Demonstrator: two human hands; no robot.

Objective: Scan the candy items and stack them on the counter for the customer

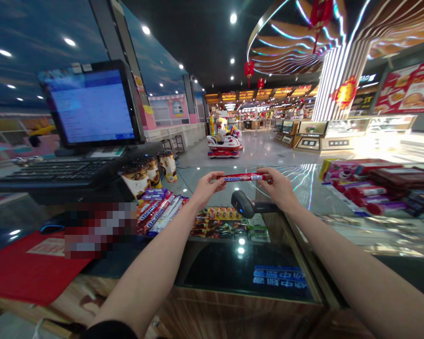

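Observation:
A red roll of Mentos candy (243, 177) is held level above the glass counter, its label facing me. My left hand (209, 187) pinches its left end, and my right hand (277, 188) pinches the right end. Just below the roll, a black handheld barcode scanner (243, 204) lies on the counter, its handle pointing right under my right wrist. Left of my left forearm lies a pile of Mentos rolls (159, 212) in red, orange, purple and white wrappers.
Patterned cups (167, 165) stand behind the pile, beside a keyboard (63, 172) and a lit monitor (92, 106). A red cloth (24, 278) covers the near left counter. Candy packs and boxes (371, 188) lie at right. Packaged goods (222, 223) show beneath the glass.

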